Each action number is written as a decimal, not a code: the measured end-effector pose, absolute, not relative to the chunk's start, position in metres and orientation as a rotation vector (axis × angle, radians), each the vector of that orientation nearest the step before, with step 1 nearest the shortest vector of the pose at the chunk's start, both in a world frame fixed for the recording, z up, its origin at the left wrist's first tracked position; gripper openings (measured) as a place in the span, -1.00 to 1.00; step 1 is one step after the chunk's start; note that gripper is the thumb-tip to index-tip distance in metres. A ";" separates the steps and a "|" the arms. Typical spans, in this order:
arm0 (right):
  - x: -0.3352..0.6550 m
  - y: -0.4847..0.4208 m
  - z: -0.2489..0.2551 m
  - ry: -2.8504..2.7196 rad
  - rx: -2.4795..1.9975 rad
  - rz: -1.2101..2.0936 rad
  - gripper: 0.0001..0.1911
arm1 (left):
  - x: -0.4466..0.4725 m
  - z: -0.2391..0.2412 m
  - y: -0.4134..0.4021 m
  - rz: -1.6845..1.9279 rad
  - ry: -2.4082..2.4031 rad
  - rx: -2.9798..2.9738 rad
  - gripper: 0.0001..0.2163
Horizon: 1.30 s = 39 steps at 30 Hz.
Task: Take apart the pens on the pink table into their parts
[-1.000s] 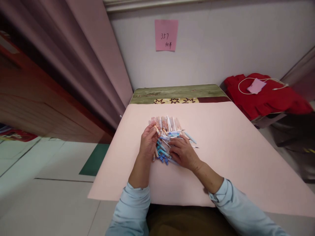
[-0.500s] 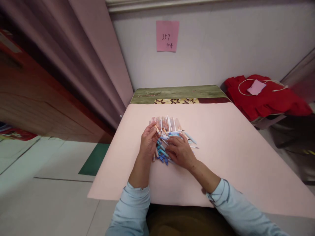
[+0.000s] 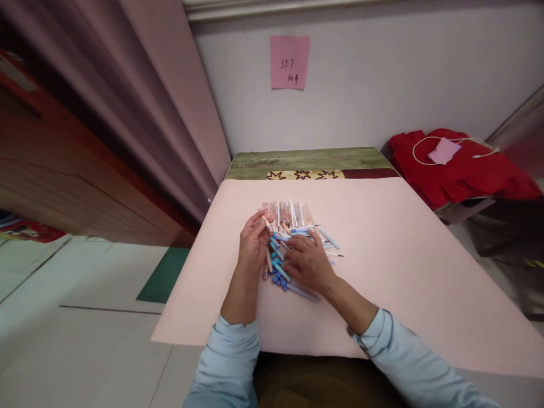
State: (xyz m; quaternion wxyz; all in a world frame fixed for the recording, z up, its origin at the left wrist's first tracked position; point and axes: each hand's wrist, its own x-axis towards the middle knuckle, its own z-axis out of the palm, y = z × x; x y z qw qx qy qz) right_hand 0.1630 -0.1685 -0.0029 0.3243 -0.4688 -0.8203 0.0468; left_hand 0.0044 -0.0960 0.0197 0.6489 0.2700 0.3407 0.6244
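Beyond my left hand's fingertips pokes a short orange pen part (image 3: 267, 224) with a pale, marked end, pinched between thumb and fingers. My left hand (image 3: 251, 242) is at the left side of a pile of pen parts. My right hand (image 3: 309, 262) lies over the right side of the pile, fingers bent and apart, hiding some pieces. Between both hands are turquoise and blue pens (image 3: 278, 253). Small dark-blue pieces (image 3: 279, 281) lie nearer me, beside a pale lavender-blue barrel (image 3: 302, 292). Behind the hands stands a row of clear, pinkish and white tubes (image 3: 291, 212).
A pale pink sheet (image 3: 382, 272) covers most of the table, whose green wood-patterned top (image 3: 306, 158) shows at the back. Red cloth (image 3: 459, 175) with a white cable sits at the right. A pink note (image 3: 289, 62) is stuck to the wall, and a curtain (image 3: 170, 102) hangs left.
My left hand has shifted slightly left with the orange pen part. My right hand has moved a little left, and the lavender-blue barrel and dark-blue pieces near me show more plainly.
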 end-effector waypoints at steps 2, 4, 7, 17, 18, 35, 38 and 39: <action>0.163 -0.169 -0.002 -2.151 -1.226 0.119 -0.95 | 0.006 0.020 -0.097 1.412 0.780 0.614 -0.63; 0.164 -0.169 -0.001 -2.151 -1.215 0.114 -0.96 | 0.006 0.020 -0.097 1.411 0.781 0.612 -0.64; 0.166 -0.170 -0.002 -2.168 -1.162 0.102 -0.99 | 0.007 0.021 -0.098 1.408 0.783 0.611 -0.64; 0.165 -0.167 -0.009 -2.228 -1.104 0.068 -0.95 | 0.011 0.026 -0.101 1.396 0.789 0.599 -0.63; 0.165 -0.167 -0.010 -2.234 -1.100 0.057 -0.95 | 0.011 0.027 -0.102 1.394 0.788 0.600 -0.62; 0.197 -0.169 -0.004 -1.231 -1.308 0.546 -0.73 | 0.016 0.024 -0.102 1.358 0.803 0.695 -0.58; 0.201 -0.162 0.000 -1.218 -1.274 0.567 -0.63 | 0.022 0.032 -0.098 1.348 0.787 0.699 -0.61; 0.202 -0.158 0.004 -1.240 -1.277 0.550 -0.66 | 0.025 0.035 -0.095 1.350 0.784 0.690 -0.61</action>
